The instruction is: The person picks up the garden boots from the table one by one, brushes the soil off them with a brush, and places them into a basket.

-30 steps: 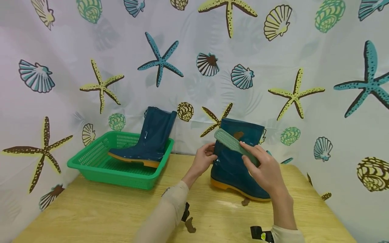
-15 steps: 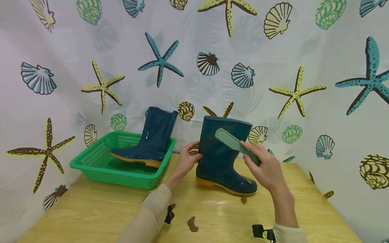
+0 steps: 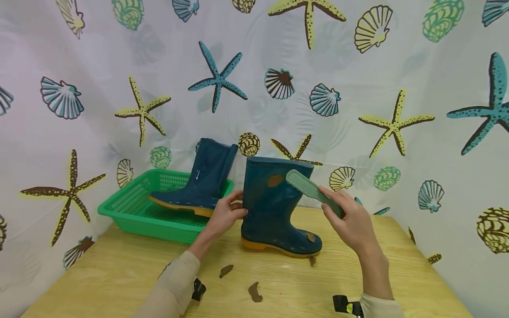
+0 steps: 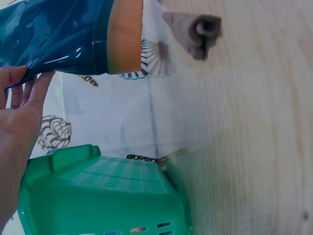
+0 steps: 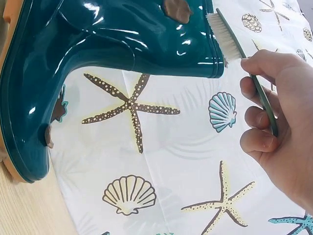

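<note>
A dark blue rubber boot (image 3: pixel 266 216) with an orange sole stands upright on the table, toe to the right. One brown mud-like patch (image 3: pixel 275 180) marks its shaft, and another brown patch (image 3: pixel 310 237) sits on the toe. At the back of the shaft my left hand (image 3: pixel 224 216) grips the boot; the left wrist view shows thumb and fingers (image 4: pixel 40 90) pinching the rubber. My right hand (image 3: pixel 350 216) holds a pale green scrub brush (image 3: pixel 304 184) by its handle. Its white bristles (image 5: pixel 227 41) face the boot, close to the shaft's top edge.
A green plastic basket (image 3: pixel 155 227) at the left holds a second blue boot (image 3: pixel 210 176). Several brown flakes, such as this curved piece (image 3: pixel 255 292) and a smaller piece (image 3: pixel 226 270), lie on the wooden table (image 3: pixel 318 282). A shell-print curtain (image 3: pixel 278 119) hangs behind.
My left hand has moved the boot leftward, closer to the basket. The brush has stayed nearly in place, so the shaft's brown patch now shows to its left.
</note>
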A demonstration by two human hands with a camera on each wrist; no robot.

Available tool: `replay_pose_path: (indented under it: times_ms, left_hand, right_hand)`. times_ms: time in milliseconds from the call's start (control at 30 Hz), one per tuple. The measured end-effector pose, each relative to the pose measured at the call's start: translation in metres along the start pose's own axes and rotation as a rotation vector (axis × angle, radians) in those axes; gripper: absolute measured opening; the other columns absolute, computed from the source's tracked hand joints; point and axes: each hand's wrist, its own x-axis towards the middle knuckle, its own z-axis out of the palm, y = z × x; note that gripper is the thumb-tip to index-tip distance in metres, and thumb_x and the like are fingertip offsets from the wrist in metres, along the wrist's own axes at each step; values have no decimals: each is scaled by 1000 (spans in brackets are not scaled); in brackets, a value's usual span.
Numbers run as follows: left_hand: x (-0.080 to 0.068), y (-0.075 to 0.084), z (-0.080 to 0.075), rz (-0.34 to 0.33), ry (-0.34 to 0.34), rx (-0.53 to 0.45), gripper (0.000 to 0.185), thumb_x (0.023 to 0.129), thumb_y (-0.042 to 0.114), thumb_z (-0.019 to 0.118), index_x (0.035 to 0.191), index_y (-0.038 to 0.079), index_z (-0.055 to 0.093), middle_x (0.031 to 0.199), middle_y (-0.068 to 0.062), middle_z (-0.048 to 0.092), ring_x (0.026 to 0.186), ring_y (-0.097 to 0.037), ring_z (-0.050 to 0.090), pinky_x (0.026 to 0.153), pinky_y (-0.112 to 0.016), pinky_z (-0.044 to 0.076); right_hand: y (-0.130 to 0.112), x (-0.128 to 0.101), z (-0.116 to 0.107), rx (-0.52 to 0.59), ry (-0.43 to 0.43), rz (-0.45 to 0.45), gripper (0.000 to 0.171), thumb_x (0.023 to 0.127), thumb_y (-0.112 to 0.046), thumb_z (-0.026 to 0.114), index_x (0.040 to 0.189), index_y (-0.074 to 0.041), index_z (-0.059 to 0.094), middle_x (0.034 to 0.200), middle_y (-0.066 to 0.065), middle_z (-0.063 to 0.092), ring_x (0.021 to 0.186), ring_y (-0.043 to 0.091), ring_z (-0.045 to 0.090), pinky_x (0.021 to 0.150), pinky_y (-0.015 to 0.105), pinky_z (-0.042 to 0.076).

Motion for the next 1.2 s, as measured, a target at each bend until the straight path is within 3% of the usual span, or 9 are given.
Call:
replay_pose_path:
  times_ms: [167, 467, 733, 900, 1000, 1067, 1200]
  left_hand:
    - [-6, 7, -5, 34, -34, 65, 54, 90, -6, 60, 140, 12, 51, 121, -14, 55, 99, -24, 62, 76, -28, 54]
    - [-15, 14, -12, -26, 63, 132, 46, 89, -5, 59, 131, 12, 49, 116, -12, 48, 93, -27, 54, 70, -33, 46]
    - [-21, 15, -7, -101, 80, 209, 50, 96, 16, 60, 141, 13, 41, 134, -12, 51, 112, -31, 57, 89, -46, 53]
    - [-22, 13, -8, -73, 116, 191, 51, 100, 34, 62, 142, 10, 46, 139, -14, 55, 121, -33, 59, 98, -50, 51]
    - [-21, 14, -10, -38, 135, 158, 46, 100, 39, 60, 134, 9, 55, 127, -12, 62, 112, -26, 63, 95, -43, 53]
    - [-21, 15, -11, -6, 142, 149, 37, 100, 39, 59, 119, 6, 60, 103, -10, 64, 90, -19, 62, 82, -33, 52]
    - [-21, 24, -9, 37, 170, 153, 27, 101, 32, 59, 99, 5, 60, 70, -2, 42, 58, -12, 39, 59, -25, 35]
  right_hand:
    - [-2, 0, 0, 4, -5, 5, 42, 92, -6, 68, 133, -13, 65, 99, 8, 66, 70, 8, 42, 53, 23, 35]
    - [-3, 2, 4, 3, -16, -18, 42, 92, -6, 67, 133, -15, 65, 104, 8, 68, 72, 9, 47, 54, 24, 37]
    - [-5, 0, 7, 6, -34, -22, 42, 92, -6, 67, 133, -14, 65, 105, 8, 69, 74, 11, 50, 56, 25, 40]
    - [-7, -1, 8, 11, -48, -20, 42, 93, -7, 67, 134, -14, 64, 107, 8, 69, 76, 11, 52, 58, 26, 42]
    - [-8, 0, 8, 13, -52, -23, 42, 93, -7, 67, 134, -15, 64, 107, 7, 69, 74, 10, 51, 56, 25, 41]
    - [-9, 0, 9, 17, -52, -31, 42, 93, -6, 67, 134, -15, 64, 106, 5, 69, 73, 8, 49, 55, 24, 40]
    - [-9, 2, 12, 20, -44, -59, 43, 91, -5, 69, 133, -15, 65, 97, 1, 67, 67, 5, 43, 53, 23, 35]
